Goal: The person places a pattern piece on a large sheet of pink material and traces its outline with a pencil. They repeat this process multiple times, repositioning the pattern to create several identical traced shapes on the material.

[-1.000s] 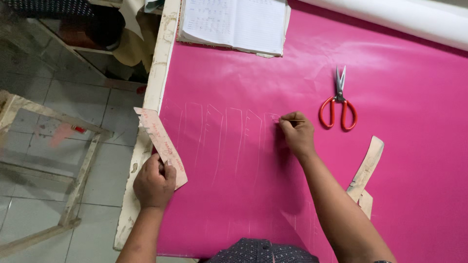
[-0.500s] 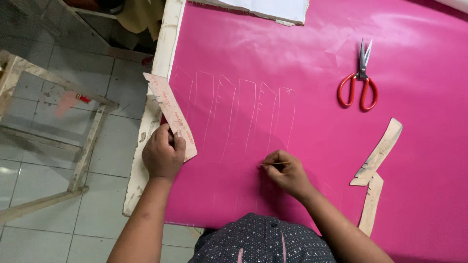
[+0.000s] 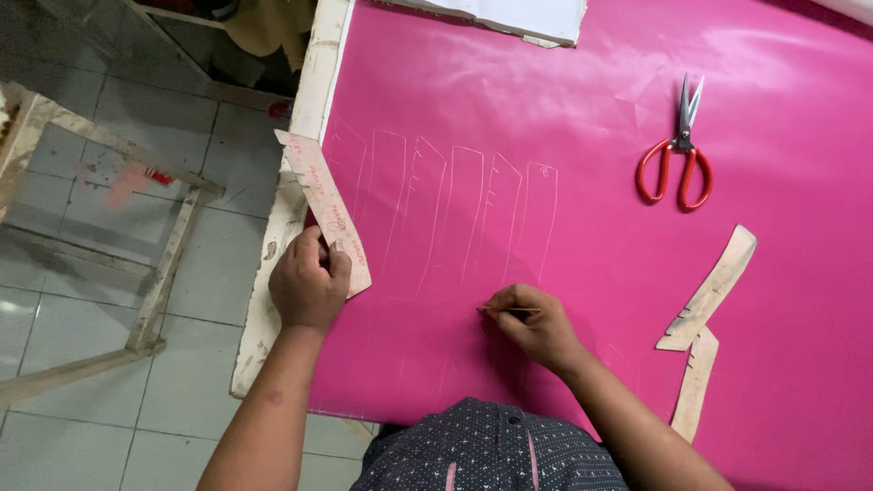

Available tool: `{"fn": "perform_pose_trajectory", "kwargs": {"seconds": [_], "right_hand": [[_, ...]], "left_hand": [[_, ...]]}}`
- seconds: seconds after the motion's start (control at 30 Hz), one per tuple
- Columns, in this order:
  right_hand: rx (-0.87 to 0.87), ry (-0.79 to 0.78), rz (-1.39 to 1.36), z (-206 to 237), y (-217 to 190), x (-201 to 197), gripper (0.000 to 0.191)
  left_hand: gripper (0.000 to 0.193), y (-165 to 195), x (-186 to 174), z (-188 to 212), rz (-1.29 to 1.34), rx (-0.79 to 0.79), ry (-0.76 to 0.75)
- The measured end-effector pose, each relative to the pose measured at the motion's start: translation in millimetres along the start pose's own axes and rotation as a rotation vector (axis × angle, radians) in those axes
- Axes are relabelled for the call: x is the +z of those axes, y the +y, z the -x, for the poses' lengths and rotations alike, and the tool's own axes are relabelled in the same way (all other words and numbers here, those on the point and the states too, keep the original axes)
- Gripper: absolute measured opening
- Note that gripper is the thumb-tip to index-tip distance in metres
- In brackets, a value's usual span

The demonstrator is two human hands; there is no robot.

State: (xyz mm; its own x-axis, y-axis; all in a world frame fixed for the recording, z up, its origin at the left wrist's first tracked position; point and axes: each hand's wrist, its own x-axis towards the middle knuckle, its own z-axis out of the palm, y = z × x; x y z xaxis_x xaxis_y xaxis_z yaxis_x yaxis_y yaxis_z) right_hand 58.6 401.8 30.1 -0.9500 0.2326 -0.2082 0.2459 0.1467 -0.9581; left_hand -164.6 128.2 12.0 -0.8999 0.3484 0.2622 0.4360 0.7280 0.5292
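A bright pink sheet (image 3: pixel 591 164) covers the table, with several pale outlines (image 3: pixel 446 214) of long narrow shapes traced on it. My left hand (image 3: pixel 307 284) grips a long cardboard pattern piece (image 3: pixel 318 195) at the sheet's left edge, its far end pointing up and left. My right hand (image 3: pixel 536 323) rests on the sheet just below the outlines, pinching a thin marking tool (image 3: pixel 509 311) whose tip points left.
Red-handled scissors (image 3: pixel 677 150) lie shut on the sheet at upper right. Two more cardboard pattern pieces (image 3: pixel 709 291) lie at the right. An open white notebook (image 3: pixel 518 16) sits at the top edge. A wooden frame (image 3: pixel 173 264) stands on the tiled floor to the left.
My right hand has come down from the top of the outlines to below them, nearer my body. My left hand still holds the pattern piece at the left edge.
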Motion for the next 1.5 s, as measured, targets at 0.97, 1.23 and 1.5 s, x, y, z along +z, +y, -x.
{"fn": "perform_pose_trajectory", "kwargs": {"seconds": [0.97,1.23,1.5], "right_hand": [[-0.054,0.374,0.218,-193.5,-42.8,-27.4,0.005],[-0.096,0.358,0.194,-195.2,-46.3,-24.9,0.004],[-0.106,0.057,-0.007,-146.7,-43.1,7.5,0.007]], "left_hand": [[0.021,-14.5,-15.1,-7.8,0.421,-0.191,0.098],[0.02,-14.8,-19.2,-9.3,0.462,-0.216,0.074],[0.02,-21.6,-21.4,-10.0,0.616,-0.214,0.099]]}}
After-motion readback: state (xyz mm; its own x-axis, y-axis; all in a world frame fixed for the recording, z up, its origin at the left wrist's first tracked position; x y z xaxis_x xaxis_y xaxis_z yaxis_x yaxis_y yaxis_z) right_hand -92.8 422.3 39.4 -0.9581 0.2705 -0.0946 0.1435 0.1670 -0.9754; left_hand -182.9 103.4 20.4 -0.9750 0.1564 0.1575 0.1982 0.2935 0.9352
